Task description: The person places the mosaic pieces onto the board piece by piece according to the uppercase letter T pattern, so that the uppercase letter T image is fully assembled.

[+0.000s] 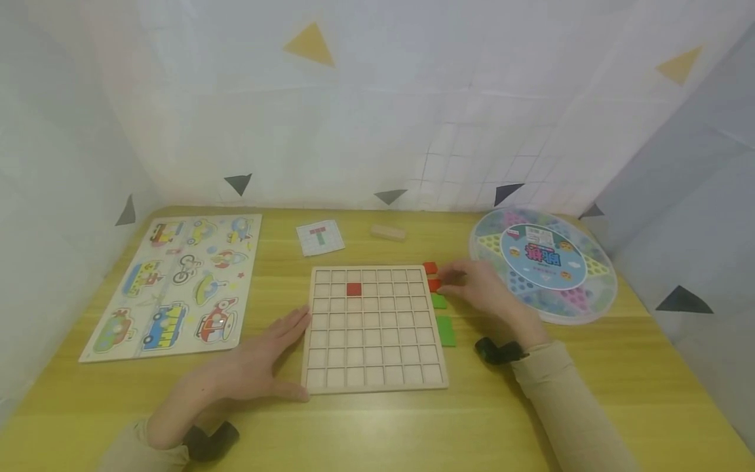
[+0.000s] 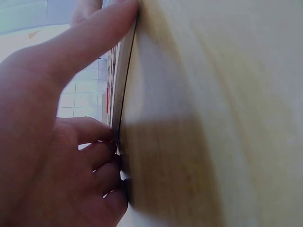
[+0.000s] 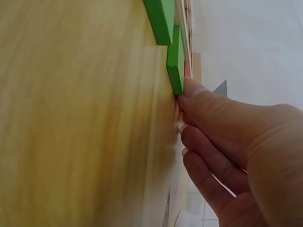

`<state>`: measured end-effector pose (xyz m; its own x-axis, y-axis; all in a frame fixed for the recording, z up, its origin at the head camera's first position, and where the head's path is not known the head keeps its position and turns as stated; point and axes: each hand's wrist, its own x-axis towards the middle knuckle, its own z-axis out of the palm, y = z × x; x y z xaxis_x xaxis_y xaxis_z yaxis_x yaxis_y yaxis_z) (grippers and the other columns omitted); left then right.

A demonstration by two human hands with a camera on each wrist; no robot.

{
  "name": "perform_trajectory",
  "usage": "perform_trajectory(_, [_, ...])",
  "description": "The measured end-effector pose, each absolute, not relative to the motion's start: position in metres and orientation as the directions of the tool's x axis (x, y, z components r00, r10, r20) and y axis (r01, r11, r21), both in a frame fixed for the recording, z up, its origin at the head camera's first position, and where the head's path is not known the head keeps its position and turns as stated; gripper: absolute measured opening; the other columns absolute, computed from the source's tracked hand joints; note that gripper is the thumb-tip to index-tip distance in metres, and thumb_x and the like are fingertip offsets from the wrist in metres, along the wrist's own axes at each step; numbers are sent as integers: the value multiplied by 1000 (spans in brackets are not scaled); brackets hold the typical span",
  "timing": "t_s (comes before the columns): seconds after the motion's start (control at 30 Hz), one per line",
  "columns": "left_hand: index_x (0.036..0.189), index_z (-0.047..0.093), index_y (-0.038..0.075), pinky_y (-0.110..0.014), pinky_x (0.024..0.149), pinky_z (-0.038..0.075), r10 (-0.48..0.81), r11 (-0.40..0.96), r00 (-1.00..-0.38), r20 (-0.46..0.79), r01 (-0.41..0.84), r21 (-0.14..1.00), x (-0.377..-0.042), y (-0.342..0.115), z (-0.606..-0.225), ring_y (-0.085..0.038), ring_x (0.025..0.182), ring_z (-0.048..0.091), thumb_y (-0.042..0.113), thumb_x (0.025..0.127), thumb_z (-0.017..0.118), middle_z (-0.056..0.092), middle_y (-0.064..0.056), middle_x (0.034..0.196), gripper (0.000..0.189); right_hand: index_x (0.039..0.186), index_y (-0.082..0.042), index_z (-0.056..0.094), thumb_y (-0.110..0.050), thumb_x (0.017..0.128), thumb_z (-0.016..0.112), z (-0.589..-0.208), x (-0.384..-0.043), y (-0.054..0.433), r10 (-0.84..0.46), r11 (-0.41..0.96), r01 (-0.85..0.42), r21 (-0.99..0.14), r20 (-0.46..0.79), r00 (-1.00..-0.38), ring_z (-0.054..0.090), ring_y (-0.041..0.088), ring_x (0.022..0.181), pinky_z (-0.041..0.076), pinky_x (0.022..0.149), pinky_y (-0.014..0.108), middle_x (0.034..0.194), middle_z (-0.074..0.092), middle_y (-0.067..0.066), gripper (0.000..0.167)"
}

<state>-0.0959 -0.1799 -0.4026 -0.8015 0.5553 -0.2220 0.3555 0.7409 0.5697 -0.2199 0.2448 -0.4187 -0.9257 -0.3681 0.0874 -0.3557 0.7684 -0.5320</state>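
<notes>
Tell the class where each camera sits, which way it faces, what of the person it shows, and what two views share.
Head: on the head, facing forward and down over the table and grid board; both sleeves, left hand and right hand show.
Left wrist: on that wrist, looking along the table at the grid board's edge; left hand close up.
Right wrist: on that wrist, looking along the table toward two green tiles; right hand close up.
Shared: head and right wrist both show the green tiles.

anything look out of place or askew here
The white square card with a T pattern lies slightly askew, its edges angled relative to the square wooden grid board. Nothing looks spilled or damaged.
</notes>
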Motion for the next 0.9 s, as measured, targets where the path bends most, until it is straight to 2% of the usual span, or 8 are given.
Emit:
perform_trajectory(0.37, [162, 14, 18, -57, 121, 20, 541, 753, -809, -229, 345, 560, -97, -179, -404, -36, 153, 10, 70, 72, 75, 3, -1, 169, 120, 106, -11, 75, -20, 85, 81, -418, -221, 247, -398, 757, -392, -522, 108, -911, 69, 23, 98, 56, 91, 45, 102, 76, 3, 24])
perform_trajectory(0.57, [162, 14, 19, -59, 120, 21, 542, 749, -809, -229, 341, 568, -96, -178, -402, -39, 153, 12, 71, 72, 74, 4, -2, 169, 120, 108, -10, 75, -22, 86, 80, -409, -218, 250, -359, 751, -334, -569, 71, -931, 68, 24, 101, 55, 92, 45, 103, 75, 3, 26])
perform_trajectory(0.9, [162, 15, 18, -60, 120, 22, 549, 744, -804, -227, 348, 570, -95, -179, -402, -40, 153, 12, 73, 73, 72, 4, -3, 169, 120, 108, -10, 75, -24, 85, 80, -398, -214, 250, -326, 758, -316, -571, 88, -941, 67, 24, 100, 54, 90, 45, 103, 75, 3, 27])
